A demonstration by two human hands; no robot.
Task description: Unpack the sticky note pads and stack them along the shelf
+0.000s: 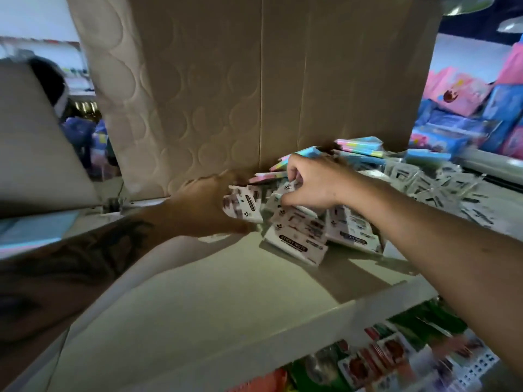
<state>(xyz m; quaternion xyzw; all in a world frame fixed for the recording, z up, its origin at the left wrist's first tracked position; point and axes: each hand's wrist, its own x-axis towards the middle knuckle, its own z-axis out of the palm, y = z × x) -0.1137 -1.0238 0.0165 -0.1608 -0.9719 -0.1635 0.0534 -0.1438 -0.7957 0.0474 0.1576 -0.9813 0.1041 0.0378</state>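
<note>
Sticky note pads (297, 236) lay in a loose heap on the white shelf (215, 295), just in front of an upright cardboard box (254, 80). The left hand (203, 207) gripped one wrapped pad (244, 206) at the heap's left edge. The right hand (308, 182), fingers curled, pinched another pad on top.

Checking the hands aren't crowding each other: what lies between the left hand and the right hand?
In the head view, white sticky note packs fill the gap: the left hand holds one, and the right hand pinches another.
</note>
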